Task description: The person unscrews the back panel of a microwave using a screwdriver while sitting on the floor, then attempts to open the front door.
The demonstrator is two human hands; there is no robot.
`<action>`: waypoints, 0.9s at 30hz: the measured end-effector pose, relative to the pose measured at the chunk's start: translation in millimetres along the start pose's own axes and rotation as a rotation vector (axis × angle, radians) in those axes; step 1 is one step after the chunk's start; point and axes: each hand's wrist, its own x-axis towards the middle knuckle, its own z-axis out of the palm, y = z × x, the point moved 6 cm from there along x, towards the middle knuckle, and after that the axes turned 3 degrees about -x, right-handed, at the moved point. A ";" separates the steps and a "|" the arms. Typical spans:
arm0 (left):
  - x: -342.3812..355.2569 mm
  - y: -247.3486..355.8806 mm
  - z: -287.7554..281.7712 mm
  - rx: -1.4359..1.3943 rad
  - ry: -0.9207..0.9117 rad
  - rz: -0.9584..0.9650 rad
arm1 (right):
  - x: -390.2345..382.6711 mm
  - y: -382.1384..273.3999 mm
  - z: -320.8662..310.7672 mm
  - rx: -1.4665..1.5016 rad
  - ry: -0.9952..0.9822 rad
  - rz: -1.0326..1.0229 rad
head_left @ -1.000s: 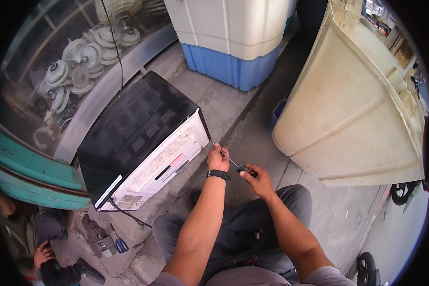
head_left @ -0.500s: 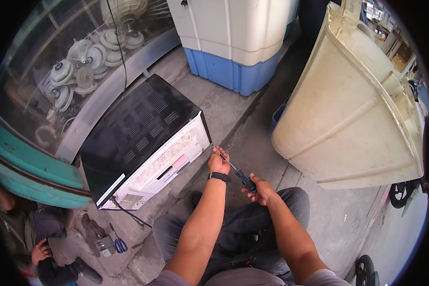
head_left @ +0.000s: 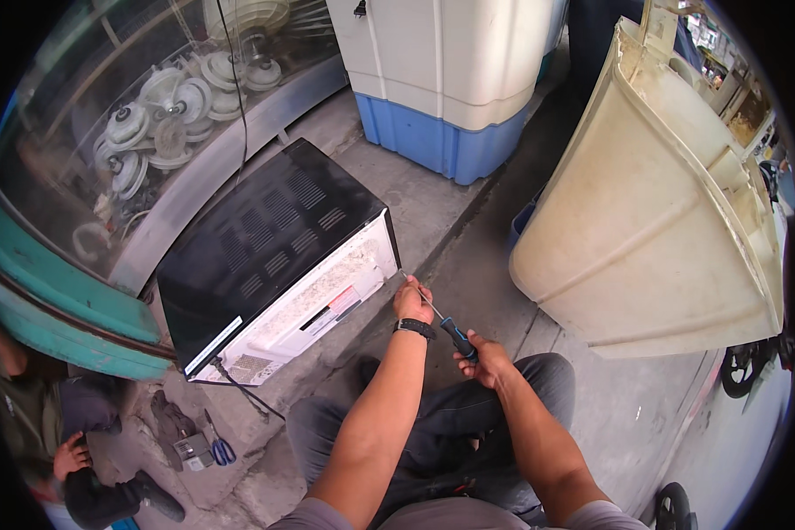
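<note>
2 hands (head_left: pixel 486 362); apparently on 1 screwdriver (head_left: pixel 458 336)

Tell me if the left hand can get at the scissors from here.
Probably, with a lean: the scissors lie on the ground, handles uncovered. But the left hand is occupied at the screwdriver's shaft, and the left knee stands between, to be passed over or around.
</note>
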 end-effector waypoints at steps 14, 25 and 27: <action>-8.8 -9.2 0.8 0.014 -0.027 0.017 | -6.6 -8.4 1.0 -0.580 0.215 -0.525; -21.7 -13.1 3.4 -0.009 0.103 0.012 | -20.8 -3.1 3.0 -0.056 0.053 0.044; -12.9 -4.7 -0.6 0.012 0.058 0.074 | 1.5 16.1 2.0 -0.074 0.012 0.054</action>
